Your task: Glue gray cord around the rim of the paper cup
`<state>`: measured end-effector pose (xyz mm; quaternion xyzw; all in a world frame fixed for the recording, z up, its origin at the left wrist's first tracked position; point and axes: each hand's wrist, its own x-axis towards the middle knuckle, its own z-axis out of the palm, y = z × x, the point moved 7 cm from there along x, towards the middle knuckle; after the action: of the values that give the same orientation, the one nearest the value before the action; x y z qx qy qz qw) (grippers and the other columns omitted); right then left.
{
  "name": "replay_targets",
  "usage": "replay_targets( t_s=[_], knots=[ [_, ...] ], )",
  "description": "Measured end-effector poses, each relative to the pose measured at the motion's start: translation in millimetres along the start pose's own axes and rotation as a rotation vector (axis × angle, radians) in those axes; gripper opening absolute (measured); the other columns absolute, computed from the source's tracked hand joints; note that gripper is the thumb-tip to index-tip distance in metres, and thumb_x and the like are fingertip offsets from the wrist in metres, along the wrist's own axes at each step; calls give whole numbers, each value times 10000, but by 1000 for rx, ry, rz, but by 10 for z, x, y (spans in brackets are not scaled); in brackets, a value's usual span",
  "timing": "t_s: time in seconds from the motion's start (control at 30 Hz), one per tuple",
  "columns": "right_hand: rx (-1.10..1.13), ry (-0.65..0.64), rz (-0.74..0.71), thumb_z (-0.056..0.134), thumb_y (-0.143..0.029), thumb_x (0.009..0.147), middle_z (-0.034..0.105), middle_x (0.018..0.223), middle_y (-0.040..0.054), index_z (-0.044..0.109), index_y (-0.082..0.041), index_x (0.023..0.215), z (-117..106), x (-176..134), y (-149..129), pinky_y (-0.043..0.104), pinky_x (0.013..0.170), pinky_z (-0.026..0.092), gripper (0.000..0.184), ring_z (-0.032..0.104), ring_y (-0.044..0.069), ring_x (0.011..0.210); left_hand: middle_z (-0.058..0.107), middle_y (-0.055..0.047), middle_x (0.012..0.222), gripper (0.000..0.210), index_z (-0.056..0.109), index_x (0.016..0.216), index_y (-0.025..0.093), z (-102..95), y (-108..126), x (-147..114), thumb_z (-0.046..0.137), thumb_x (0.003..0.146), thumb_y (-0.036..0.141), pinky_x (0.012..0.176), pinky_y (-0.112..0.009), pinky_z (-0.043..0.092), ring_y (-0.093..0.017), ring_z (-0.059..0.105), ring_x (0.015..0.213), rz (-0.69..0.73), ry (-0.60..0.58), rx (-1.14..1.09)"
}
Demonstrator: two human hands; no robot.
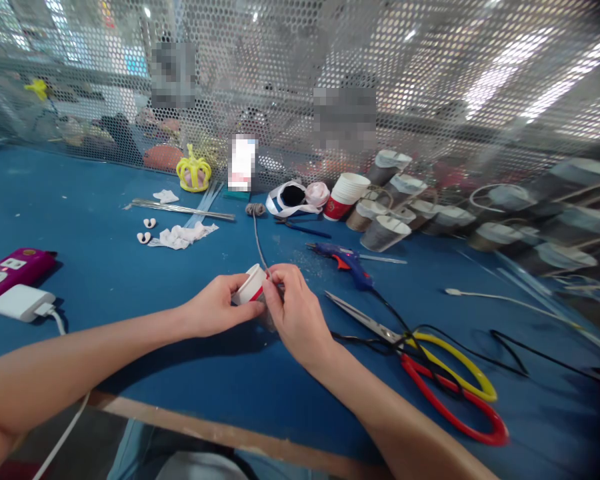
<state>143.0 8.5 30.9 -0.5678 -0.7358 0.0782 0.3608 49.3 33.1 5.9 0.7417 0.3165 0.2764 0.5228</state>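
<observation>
My left hand [223, 307] is closed around a small white and red paper cup [250, 285], tilted on its side above the blue table. Thumb and fingers of my right hand [300, 317] pinch a grey cord [260, 245] against the cup's side. From there the cord runs back across the table to a small coil [255, 209]. Grey wrapping seems to cover the cup's lower part, mostly hidden by my fingers. Large scissors [380, 328] with red and yellow handles lie by my right forearm. Beyond them rests a blue glue gun [343, 259].
Stacked paper cups [349, 193] and several grey-wrapped cups [387, 232] stand at the back right. Perforated metal mesh [280, 87] rises behind the table. A purple device [17, 270] with a white charger [24, 302] sits left; black cable [420, 330] crosses the scissors.
</observation>
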Motion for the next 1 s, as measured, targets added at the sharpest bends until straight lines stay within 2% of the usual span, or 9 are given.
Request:
replay_targets(
  t_s=[0.13, 0.27, 0.43, 0.53, 0.8, 1.0],
  knots=[
    [3, -7, 0, 334, -256, 841, 499, 883, 85, 328, -222, 746, 7, 5, 10, 328, 687, 419, 101, 509, 173, 778, 541, -8, 709, 210, 528, 868, 83, 18, -51, 2, 486, 744, 247, 636, -238, 415, -109, 476, 638, -15, -15, -86],
    [58, -7, -3, 356, -250, 839, 506, 884, 83, 354, -214, 743, -10, 17, 21, 324, 716, 410, 103, 503, 166, 790, 535, -12, 715, 211, 519, 890, 80, 5, -42, -2, 472, 752, 231, 647, -245, 421, -110, 469, 647, 8, -6, -76],
    [268, -43, 103, 384, -290, 835, 530, 878, 67, 393, -210, 748, -9, 40, 101, 306, 704, 420, 119, 519, 153, 787, 529, -5, 699, 200, 520, 880, 82, -10, -13, -16, 468, 751, 226, 616, -227, 410, -99, 450, 618, -5, -7, -45],
    [314, -63, 140, 388, -309, 830, 535, 865, 65, 406, -208, 755, 10, 43, 121, 310, 690, 424, 128, 524, 157, 779, 530, -1, 687, 188, 523, 866, 86, -10, -10, -23, 481, 734, 213, 611, -223, 412, -99, 458, 616, -20, -2, -51],
    [334, -68, 172, 414, -317, 814, 541, 886, 65, 436, -202, 772, 17, 29, 119, 311, 704, 418, 125, 523, 156, 777, 555, -5, 700, 165, 531, 843, 100, 5, -32, -15, 463, 719, 183, 653, -248, 447, -117, 513, 654, -18, -4, -231],
    [590, -103, 348, 491, -325, 759, 591, 855, 34, 510, -185, 756, 5, 90, 190, 279, 693, 415, 141, 533, 134, 747, 562, 4, 694, 154, 544, 825, 99, 38, -47, -27, 459, 703, 141, 666, -242, 441, -115, 529, 661, -18, -50, -241]
  ],
)
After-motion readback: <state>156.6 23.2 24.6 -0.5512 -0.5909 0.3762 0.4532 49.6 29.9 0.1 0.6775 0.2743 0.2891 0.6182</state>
